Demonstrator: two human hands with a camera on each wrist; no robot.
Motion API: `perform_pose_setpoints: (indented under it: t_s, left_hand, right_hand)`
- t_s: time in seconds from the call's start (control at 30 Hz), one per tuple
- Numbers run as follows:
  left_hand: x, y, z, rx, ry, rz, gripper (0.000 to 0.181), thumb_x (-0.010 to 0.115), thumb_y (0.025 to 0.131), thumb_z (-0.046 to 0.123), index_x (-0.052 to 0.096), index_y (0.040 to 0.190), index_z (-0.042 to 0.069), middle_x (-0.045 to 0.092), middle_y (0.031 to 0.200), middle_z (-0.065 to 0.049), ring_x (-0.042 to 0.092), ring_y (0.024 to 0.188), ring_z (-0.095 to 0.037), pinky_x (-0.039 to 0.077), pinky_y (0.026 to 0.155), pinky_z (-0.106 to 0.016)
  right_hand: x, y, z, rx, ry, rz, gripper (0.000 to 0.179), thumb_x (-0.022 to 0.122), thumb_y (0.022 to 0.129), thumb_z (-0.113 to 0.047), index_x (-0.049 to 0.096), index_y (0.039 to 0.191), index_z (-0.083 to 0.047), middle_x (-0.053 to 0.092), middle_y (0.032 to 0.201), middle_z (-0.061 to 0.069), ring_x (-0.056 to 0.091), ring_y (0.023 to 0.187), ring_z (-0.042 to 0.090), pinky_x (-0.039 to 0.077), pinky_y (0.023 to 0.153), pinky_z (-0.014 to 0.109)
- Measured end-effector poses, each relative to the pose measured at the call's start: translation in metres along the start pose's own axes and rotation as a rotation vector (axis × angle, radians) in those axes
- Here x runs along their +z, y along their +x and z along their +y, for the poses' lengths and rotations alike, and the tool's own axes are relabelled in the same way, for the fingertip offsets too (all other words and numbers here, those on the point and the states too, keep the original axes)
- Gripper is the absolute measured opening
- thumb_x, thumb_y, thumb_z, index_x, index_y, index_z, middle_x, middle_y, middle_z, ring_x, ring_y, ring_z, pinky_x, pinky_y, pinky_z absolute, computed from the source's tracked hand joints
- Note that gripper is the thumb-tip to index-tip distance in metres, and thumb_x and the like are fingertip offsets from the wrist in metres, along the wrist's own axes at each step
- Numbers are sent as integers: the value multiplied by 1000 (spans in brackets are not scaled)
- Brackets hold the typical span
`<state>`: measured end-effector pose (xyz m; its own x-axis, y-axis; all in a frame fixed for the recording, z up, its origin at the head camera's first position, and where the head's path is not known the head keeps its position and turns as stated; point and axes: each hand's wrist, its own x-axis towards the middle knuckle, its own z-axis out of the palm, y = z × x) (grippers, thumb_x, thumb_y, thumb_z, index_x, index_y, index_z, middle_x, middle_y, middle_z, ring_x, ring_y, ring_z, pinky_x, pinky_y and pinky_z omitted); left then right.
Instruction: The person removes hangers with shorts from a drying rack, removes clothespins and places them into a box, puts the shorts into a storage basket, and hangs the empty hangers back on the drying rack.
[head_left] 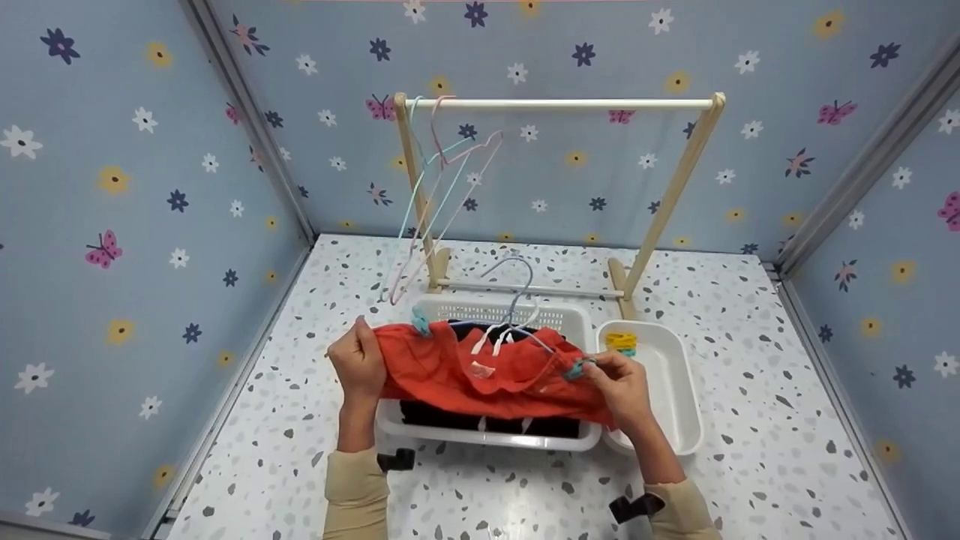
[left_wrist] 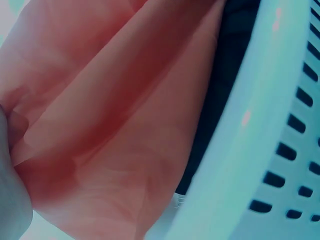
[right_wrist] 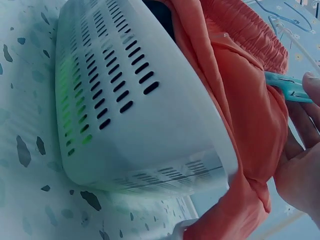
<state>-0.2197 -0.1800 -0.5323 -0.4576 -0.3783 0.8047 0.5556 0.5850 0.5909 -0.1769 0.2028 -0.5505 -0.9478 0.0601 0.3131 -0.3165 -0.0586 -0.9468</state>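
A red-orange garment (head_left: 427, 375) with a gathered elastic edge and a white label is stretched over the white basket (head_left: 495, 440). A blue hanger (head_left: 529, 277) sits at its upper edge, hook upward. One teal clothespin (head_left: 421, 321) is on the garment's left part. At the right part, my right hand (head_left: 622, 386) pinches another teal clothespin (right_wrist: 287, 86) between thumb and fingers. My left hand (head_left: 358, 364) grips the garment's left end in a fist; in the left wrist view only part of the hand (left_wrist: 12, 195) shows beside the fabric. Black cloth (head_left: 450, 417) lies in the basket under the garment.
A wooden rack (head_left: 679, 180) with a white rail stands behind. A light-blue hanger (head_left: 411, 202) and a pink hanger (head_left: 490, 150) hang at its left end. Right of the basket, a white tray (head_left: 686, 405) holds yellow clothespins (head_left: 620, 340) and teal ones. Patterned walls enclose the speckled table.
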Motion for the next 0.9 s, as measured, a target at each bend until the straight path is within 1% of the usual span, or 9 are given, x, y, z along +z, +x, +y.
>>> perform_pose_setpoints:
  t_s: [0.1, 0.17, 0.3, 0.43, 0.57, 0.67, 0.8, 0.9]
  left_hand:
    - [0, 1, -1, 6, -1, -4, 46, 51, 92, -2, 34, 51, 9, 26, 49, 5, 23, 45, -9, 15, 42, -27]
    - [0, 1, -1, 2, 4, -9, 46, 51, 92, -2, 34, 51, 9, 26, 49, 5, 23, 45, -9, 15, 43, -27]
    - [-3, -1, 0, -22, 16, -32, 46, 50, 92, -1, 33, 51, 10, 26, 49, 6, 22, 46, -9, 15, 42, -27]
    - [-4, -4, -1, -44, 25, -41, 45, 50, 92, 0, 34, 51, 10, 26, 50, 6, 22, 46, -9, 15, 42, -26]
    - [-4, -4, -1, -51, 24, -42, 46, 51, 92, -1, 34, 51, 10, 26, 50, 7, 22, 47, -9, 14, 42, -26]
    - [-5, -4, -2, -53, 21, -40, 46, 52, 91, -2, 34, 50, 10, 26, 50, 7, 22, 47, -9, 14, 42, -26]
    - [-5, -5, -3, -50, 20, -40, 46, 52, 91, -3, 34, 50, 10, 27, 49, 6, 23, 46, -9, 15, 42, -26]
    - [-6, -5, -4, -38, 16, -33, 47, 53, 90, -3, 34, 50, 10, 27, 50, 6, 23, 46, -9, 15, 42, -27]
  right_hand:
    - [-1, 0, 0, -15, 29, 2, 11, 66, 88, 7, 62, 90, 18, 72, 88, 10, 65, 78, 13, 52, 70, 24]
    - [-2, -1, 0, -10, 64, 14, 10, 65, 89, 7, 62, 90, 17, 71, 87, 10, 65, 78, 13, 53, 70, 24]
    - [-5, -4, 0, 10, 162, 51, 7, 60, 91, 9, 60, 91, 17, 69, 84, 7, 64, 76, 13, 53, 69, 24]
    - [-9, -5, 1, 17, 233, 63, 12, 56, 92, 11, 52, 95, 22, 67, 83, 7, 65, 75, 13, 53, 68, 24]
    - [-12, -5, 1, 20, 221, 62, 21, 56, 93, 10, 47, 100, 27, 67, 83, 7, 65, 74, 14, 53, 67, 25]
    - [-15, -5, 0, 31, 208, 63, 24, 58, 92, 9, 46, 102, 27, 66, 83, 6, 64, 75, 14, 53, 67, 25]
    - [-20, -3, 1, 49, 214, 60, 25, 59, 93, 7, 48, 105, 25, 65, 84, 9, 64, 74, 16, 55, 67, 29]
    - [-24, -2, 2, 74, 221, 57, 23, 60, 94, 3, 53, 107, 20, 65, 84, 11, 66, 73, 19, 56, 67, 33]
